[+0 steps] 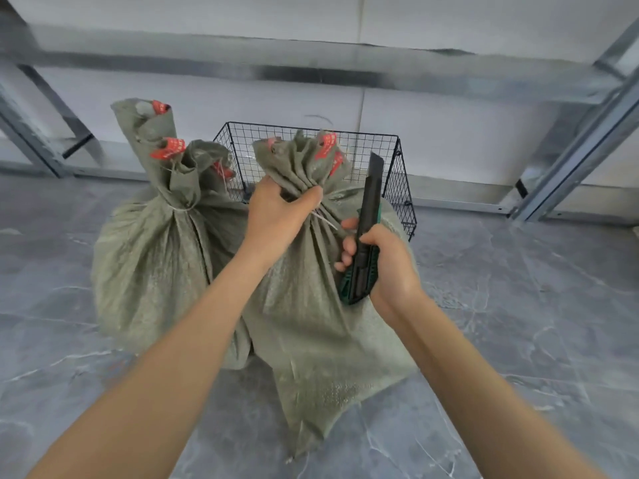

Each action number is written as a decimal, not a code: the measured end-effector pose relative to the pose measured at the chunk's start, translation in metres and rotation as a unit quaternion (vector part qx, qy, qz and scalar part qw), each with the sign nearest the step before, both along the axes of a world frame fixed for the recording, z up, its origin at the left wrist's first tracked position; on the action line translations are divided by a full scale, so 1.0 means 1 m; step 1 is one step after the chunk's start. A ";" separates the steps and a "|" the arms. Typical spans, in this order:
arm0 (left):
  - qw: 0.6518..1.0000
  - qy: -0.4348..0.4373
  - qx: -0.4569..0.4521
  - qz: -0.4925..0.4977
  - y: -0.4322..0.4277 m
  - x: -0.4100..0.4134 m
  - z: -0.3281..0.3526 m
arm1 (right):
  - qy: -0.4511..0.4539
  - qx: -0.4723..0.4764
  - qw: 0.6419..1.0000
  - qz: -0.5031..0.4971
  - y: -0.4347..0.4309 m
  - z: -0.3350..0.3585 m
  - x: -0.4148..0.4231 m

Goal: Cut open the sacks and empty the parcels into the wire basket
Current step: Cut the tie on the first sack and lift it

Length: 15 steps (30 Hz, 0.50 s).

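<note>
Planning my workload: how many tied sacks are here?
2. One green woven sack stands left, untouched; the second sack stands right, its neck gripped by the left hand. More could hide behind them.

Both our bare arms reach forward, elbows low. Our left hand [273, 219] curls round the bunched neck of the right sack [311, 323], thumb across the front. Just right and nearer, our right hand [389, 271] grips the knife [371, 195] upright, fingers wrapped round its handle.
</note>
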State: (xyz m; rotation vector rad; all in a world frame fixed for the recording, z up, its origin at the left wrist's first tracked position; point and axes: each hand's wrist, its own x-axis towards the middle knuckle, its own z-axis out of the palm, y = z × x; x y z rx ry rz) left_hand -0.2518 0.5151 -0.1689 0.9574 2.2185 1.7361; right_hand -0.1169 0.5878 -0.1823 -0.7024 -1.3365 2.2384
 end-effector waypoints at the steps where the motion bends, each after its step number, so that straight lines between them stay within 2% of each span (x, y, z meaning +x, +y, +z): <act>1: 1.000 -0.005 0.001 0.005 -0.001 0.002 0.002 | 0.004 -0.009 1.000 -0.006 -0.002 0.001 0.001; 6: 0.997 -0.069 0.033 -0.028 -0.004 0.006 0.006 | -0.019 -0.030 0.999 -0.010 -0.006 0.006 0.005; 9: 0.989 -0.090 0.056 -0.102 -0.004 0.008 0.010 | -0.037 -0.012 0.999 -0.019 -0.006 0.005 0.005; 12: 0.981 -0.080 0.046 -0.168 0.000 0.008 0.014 | -0.032 -0.009 0.999 -0.043 -0.009 0.004 0.005; 15: 0.982 -0.069 0.013 -0.174 0.002 0.005 0.013 | -0.027 -0.007 0.998 -0.060 -0.013 0.006 0.006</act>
